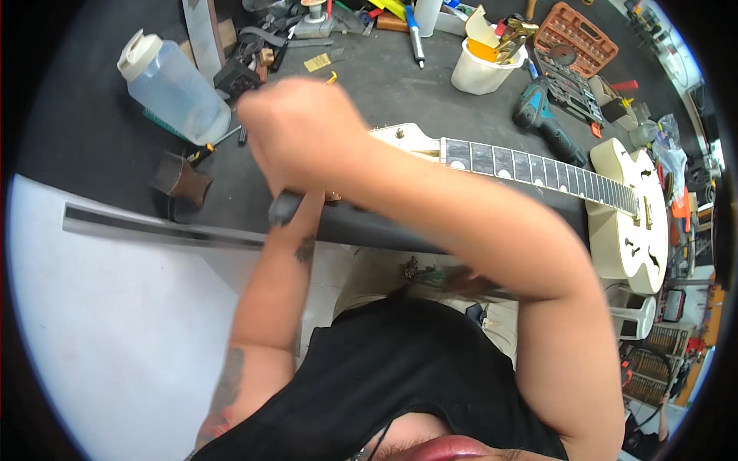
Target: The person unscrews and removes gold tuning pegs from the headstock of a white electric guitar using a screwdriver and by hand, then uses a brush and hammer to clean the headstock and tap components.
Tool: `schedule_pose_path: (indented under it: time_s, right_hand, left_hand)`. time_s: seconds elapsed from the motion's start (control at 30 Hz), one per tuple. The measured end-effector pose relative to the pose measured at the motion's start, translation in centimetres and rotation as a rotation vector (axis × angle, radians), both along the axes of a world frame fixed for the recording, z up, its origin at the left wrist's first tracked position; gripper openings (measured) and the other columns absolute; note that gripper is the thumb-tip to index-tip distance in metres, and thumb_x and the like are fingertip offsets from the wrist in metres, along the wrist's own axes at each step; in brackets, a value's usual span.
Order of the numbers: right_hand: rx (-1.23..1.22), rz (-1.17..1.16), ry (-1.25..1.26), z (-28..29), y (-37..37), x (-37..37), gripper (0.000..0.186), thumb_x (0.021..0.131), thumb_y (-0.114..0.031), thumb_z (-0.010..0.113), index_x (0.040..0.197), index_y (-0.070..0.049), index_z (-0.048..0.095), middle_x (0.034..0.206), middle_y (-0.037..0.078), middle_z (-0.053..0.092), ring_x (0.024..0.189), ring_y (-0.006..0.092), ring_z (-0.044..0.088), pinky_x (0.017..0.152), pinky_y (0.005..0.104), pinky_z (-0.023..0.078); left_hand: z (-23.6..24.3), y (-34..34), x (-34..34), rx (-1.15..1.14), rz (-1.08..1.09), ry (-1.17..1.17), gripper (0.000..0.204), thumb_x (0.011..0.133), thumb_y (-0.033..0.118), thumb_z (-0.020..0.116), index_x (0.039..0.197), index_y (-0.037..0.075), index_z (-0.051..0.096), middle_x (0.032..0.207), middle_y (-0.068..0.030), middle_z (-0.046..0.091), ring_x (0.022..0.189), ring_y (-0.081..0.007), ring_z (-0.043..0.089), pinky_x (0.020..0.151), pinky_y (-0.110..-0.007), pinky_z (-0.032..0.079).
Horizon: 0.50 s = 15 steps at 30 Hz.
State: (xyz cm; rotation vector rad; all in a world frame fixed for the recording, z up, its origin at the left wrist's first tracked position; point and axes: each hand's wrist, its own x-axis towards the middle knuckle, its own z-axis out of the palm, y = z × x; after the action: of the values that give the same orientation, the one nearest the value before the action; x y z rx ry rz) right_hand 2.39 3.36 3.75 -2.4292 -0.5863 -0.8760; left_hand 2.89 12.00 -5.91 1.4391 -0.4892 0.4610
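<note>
My right arm crosses over the guitar neck, and its hand [304,127] is closed in a fist, slightly smeared by motion. A dark rounded end [285,207] sticks out below that fist; its kind I cannot make out. From the lower left my left forearm [273,292] reaches up to the same spot, its hand hidden behind the right one. Beside both hands lies a cream electric guitar [607,246], strings off as far as shows, with its headstock [401,134] close to my right wrist and its fretboard [530,167] running right to the body.
On the dark workbench [361,84] stand a water bottle [177,92], a brown block-like piece [182,183] and a white tub of tools [480,73]. A cordless drill [547,123] lies behind the guitar neck, near an orange tool case [576,38].
</note>
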Motion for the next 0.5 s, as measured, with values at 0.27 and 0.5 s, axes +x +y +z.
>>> schedule_pose_path:
  time_s: [0.27, 0.5]
  right_hand:
    - [0.750, 0.072, -0.316, 4.7, 3.0, 2.5, 0.006, 0.082, -0.004, 0.063, 0.080, -0.005, 0.068, 0.075, 0.013, 0.068, 0.070, 0.0361, 0.063, 0.068, 0.0476, 0.050]
    - [1.195, 0.093, -0.127, 8.8, -2.9, 0.9, 0.019, 0.096, -0.007, 0.054, 0.087, 0.002, 0.067, 0.070, 0.007, 0.064, 0.064, 0.0131, 0.059, 0.059, 0.0335, 0.047]
  left_hand:
    - [2.7, 2.0, -2.6, -0.435, -0.380, 0.366, 0.044, 0.106, 0.014, 0.068, 0.146, 0.006, 0.053, 0.147, -0.0124, 0.056, 0.139, -0.0243, 0.054, 0.116, -0.042, 0.046]
    - [8.2, -2.3, -6.0, 0.185, -0.240, -0.115, 0.032, 0.107, 0.005, 0.063, 0.137, -0.003, 0.058, 0.124, -0.0107, 0.069, 0.110, -0.0210, 0.069, 0.092, -0.032, 0.054]
